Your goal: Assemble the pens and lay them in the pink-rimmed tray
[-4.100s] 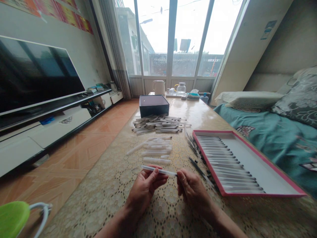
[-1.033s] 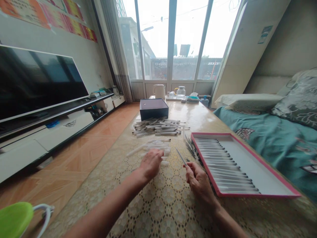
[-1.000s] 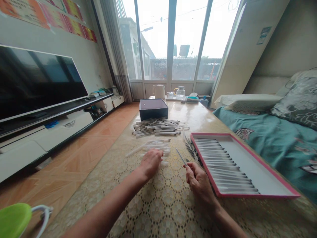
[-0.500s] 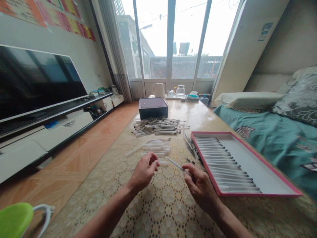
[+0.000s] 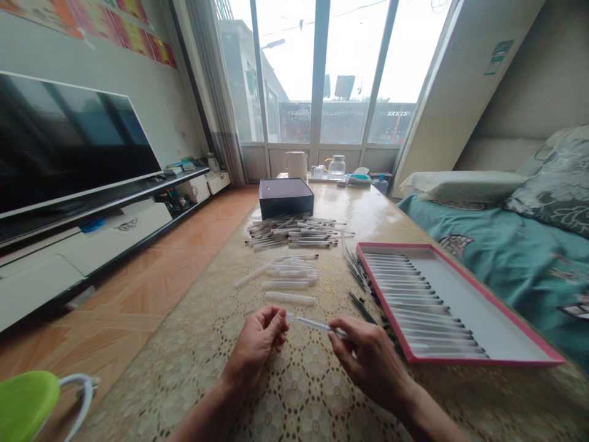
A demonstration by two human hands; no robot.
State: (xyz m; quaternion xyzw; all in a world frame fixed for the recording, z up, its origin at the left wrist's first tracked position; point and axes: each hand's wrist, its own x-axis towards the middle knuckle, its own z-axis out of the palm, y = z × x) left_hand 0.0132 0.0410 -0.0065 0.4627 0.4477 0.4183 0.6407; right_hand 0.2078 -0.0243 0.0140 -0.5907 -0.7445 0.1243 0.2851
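Note:
My left hand (image 5: 258, 337) is closed in a pinch on a translucent pen barrel (image 5: 289, 316), mostly hidden by the fingers. Between thumb and fingers my right hand (image 5: 368, 353) grips a thin white pen refill (image 5: 313, 322), whose tip points left at the end of the barrel. Whether the tip has entered it I cannot tell. Just beyond the hands lies a loose frosted barrel (image 5: 289, 299), with a small pile of barrels (image 5: 289, 270) behind it. Dark pen caps (image 5: 362, 307) and refills lie beside the tray. The pink-rimmed tray (image 5: 488, 307) holds a row of pens (image 5: 421, 307).
Farther back, a heap of refills (image 5: 294, 233) lies before a dark box (image 5: 286, 205). A jug (image 5: 295, 164), a glass pot (image 5: 337, 166) and tissues (image 5: 359, 178) stand at the table's far end. A green stool (image 5: 27, 405) is at lower left.
My left hand has moved down and left, closer to me. The right hand has shifted slightly left and lower, bringing the refill tip to the barrel's end.

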